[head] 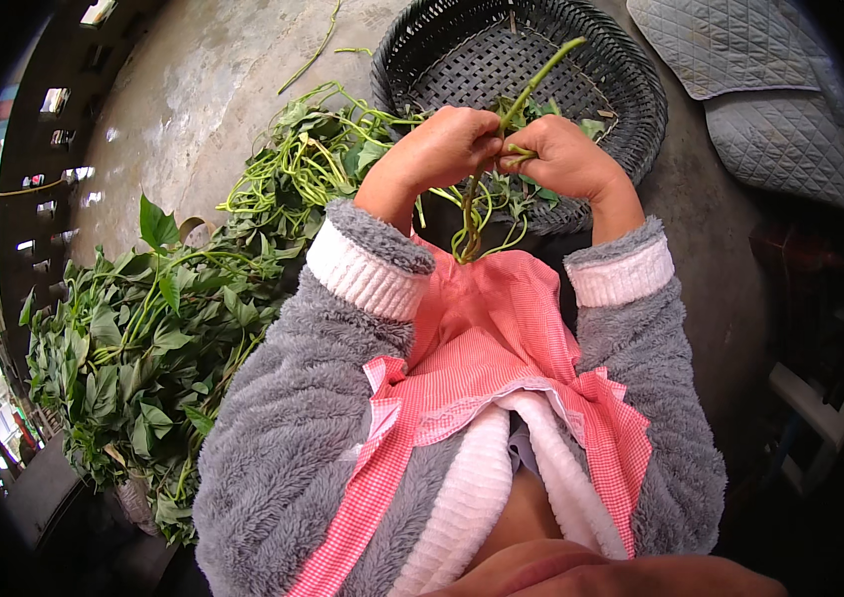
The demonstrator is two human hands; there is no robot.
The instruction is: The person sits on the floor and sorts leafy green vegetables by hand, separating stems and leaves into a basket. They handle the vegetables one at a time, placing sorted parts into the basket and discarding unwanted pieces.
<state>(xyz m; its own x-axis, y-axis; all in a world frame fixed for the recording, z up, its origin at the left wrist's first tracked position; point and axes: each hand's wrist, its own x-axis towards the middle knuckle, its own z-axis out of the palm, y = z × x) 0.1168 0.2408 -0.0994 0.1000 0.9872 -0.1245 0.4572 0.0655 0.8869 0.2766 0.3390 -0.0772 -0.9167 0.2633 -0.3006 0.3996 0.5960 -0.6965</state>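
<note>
My left hand (455,145) grips a thick green leafy-vine stem (541,74) over the near rim of a dark woven basket (653,112). Close beside it on the right, my right hand (560,157) is closed on short green stem pieces, its fingertips at the same vine. The vine's brownish lower part hangs between the hands to the lap of a red checked apron (482,298). Some leaves and cut bits lie in the basket. Left of the basket, a tangle of bare light-green stems (288,172) lies against it.
A large heap of leafy green vines (138,351) stands at the left. Loose stems (317,52) lie on the concrete floor (190,97). Grey quilted cloth (773,134) is at the upper right, and a white frame-like object (817,410) at the lower right.
</note>
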